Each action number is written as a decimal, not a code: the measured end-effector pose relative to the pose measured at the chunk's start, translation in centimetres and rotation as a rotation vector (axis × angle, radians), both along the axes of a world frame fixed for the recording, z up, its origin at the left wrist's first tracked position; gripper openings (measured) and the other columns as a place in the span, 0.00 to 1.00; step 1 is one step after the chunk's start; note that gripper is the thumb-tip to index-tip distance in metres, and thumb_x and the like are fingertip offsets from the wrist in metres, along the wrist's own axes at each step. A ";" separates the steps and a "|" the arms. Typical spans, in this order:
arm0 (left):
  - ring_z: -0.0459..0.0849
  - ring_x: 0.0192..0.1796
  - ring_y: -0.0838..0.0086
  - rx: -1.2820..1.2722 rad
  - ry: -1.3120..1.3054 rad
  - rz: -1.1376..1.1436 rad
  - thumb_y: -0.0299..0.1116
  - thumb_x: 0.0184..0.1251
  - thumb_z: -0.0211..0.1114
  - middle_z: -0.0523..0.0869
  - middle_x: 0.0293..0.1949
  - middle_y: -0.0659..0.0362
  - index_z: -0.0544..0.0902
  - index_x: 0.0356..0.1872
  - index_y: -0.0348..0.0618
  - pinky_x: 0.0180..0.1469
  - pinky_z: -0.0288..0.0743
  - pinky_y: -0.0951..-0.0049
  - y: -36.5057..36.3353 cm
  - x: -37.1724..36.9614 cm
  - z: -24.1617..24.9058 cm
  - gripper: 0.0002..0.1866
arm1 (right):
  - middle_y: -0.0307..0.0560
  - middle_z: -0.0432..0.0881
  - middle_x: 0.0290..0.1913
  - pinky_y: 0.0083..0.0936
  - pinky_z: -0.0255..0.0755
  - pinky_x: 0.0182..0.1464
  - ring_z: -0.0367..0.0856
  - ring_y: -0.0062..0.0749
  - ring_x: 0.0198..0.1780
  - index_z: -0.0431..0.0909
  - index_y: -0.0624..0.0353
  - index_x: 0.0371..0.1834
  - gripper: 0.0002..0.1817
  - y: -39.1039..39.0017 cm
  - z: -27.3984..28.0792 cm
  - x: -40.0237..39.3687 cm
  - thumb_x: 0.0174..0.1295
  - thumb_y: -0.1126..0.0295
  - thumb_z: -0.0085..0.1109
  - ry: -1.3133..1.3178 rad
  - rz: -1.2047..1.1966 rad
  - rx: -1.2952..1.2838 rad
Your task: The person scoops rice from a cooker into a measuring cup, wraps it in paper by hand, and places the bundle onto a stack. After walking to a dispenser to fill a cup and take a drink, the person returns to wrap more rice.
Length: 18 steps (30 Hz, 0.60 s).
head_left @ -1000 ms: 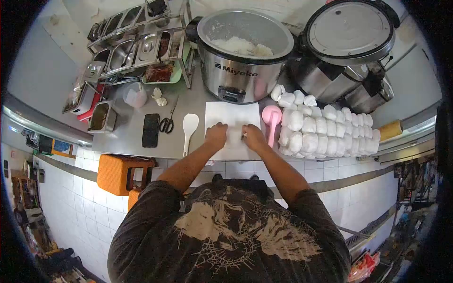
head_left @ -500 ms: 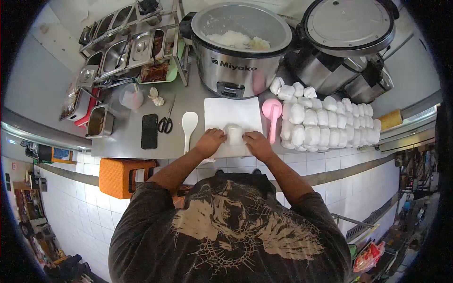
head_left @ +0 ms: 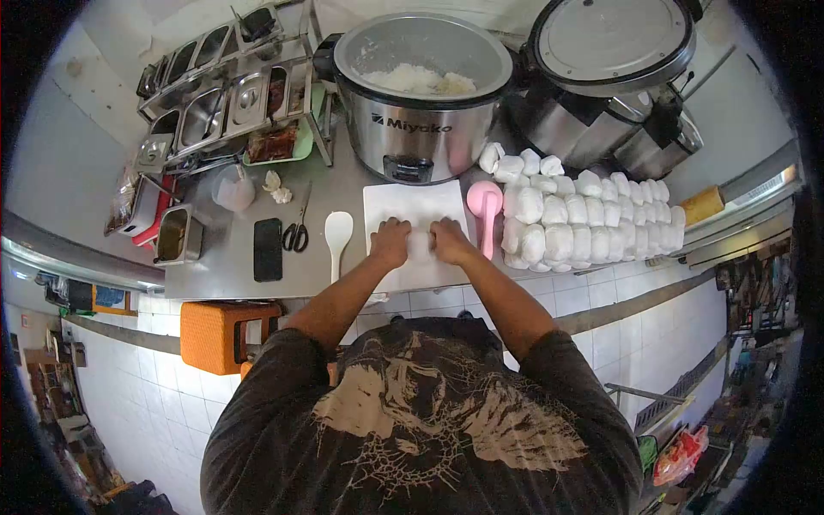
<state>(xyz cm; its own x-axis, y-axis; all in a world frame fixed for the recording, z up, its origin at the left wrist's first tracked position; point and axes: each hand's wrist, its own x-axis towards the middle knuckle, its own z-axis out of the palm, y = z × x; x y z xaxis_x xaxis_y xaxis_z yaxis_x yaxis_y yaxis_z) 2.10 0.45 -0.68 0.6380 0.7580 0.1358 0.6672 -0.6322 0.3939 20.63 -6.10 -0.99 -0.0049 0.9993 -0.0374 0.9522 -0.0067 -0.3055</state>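
Observation:
A small white paper-wrapped bundle (head_left: 420, 247) lies on a stack of white paper sheets (head_left: 412, 196) at the counter's front. My left hand (head_left: 390, 242) is closed at the bundle's left end, knuckles up, fingers curled down onto the wrapper. My right hand (head_left: 449, 241) is closed the same way at its right end. The fingertips are mostly hidden under both hands. Left of the paper lies a white rice paddle (head_left: 338, 230). To the right rests a pink scoop (head_left: 487, 206), beside a large pile of similar white wrapped bundles (head_left: 584, 215).
Behind the paper stands an open rice cooker (head_left: 421, 129) with white rice (head_left: 414, 79) inside. A phone (head_left: 268, 249) and scissors (head_left: 296, 233) lie to the left, near a metal container (head_left: 180, 233). A rack of metal pans (head_left: 232, 99) stands at back left. Below is an orange stool (head_left: 210, 336).
Both hands have moved from the bundle's near sides further onto the paper and curled over its ends. The camera view has shifted slightly.

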 end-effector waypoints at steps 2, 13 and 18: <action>0.84 0.46 0.51 -0.259 -0.195 -0.067 0.17 0.56 0.60 0.83 0.41 0.49 0.77 0.46 0.46 0.49 0.77 0.60 0.7 -0.9 -0.4 0.17 | 0.53 0.80 0.40 0.31 0.73 0.51 0.79 0.38 0.47 0.73 0.63 0.40 0.09 -1.8 2.5 0.1 0.59 0.74 0.61 0.514 -0.077 -0.116; 0.74 0.40 0.79 -0.942 -0.600 -0.085 0.12 0.60 0.59 0.75 0.35 0.65 0.74 0.41 0.41 0.43 0.71 0.77 -4.9 3.0 5.4 0.13 | 0.49 0.79 0.40 0.36 0.75 0.47 0.80 0.43 0.41 0.76 0.59 0.44 0.16 -11.3 9.6 1.8 0.53 0.80 0.67 0.671 -0.305 0.516; 0.81 0.40 0.71 -0.603 -0.562 -0.090 0.13 0.57 0.56 0.82 0.35 0.55 0.74 0.43 0.38 0.44 0.74 0.72 -8.2 9.4 8.0 0.13 | 0.50 0.85 0.42 0.31 0.77 0.48 0.84 0.34 0.44 0.82 0.62 0.46 0.07 -15.2 11.7 4.7 0.66 0.76 0.61 0.774 -0.528 0.521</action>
<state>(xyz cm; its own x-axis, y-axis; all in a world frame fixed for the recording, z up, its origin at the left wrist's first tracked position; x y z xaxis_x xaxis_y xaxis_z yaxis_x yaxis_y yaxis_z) 11.46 -7.79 7.30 0.6577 0.7523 0.0392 0.2266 -0.2472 0.9421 25.31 -21.27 10.73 0.5930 0.7740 0.2221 0.4129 -0.0554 -0.9091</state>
